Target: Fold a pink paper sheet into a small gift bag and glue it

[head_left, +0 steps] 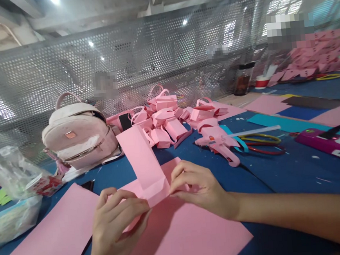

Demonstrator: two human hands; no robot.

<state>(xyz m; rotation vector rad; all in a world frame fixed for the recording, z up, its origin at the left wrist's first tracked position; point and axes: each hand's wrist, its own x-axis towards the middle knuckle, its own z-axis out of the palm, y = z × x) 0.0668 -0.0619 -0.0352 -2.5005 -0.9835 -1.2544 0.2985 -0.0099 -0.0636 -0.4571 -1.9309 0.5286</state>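
A blue tabletop spreads across the view, with a grey perforated screen standing behind. A broad pink sheet lies in the foreground, a second sheet to its left. Farther back sit a pale pink backpack and, to its right, a heap of small pink paper boxes. The left hand has its grip pinched closed at the lower left corner, the right hand likewise at the right edge, of a folded pink piece over the broad sheet. Beyond the right hand lies a pink glue gun.
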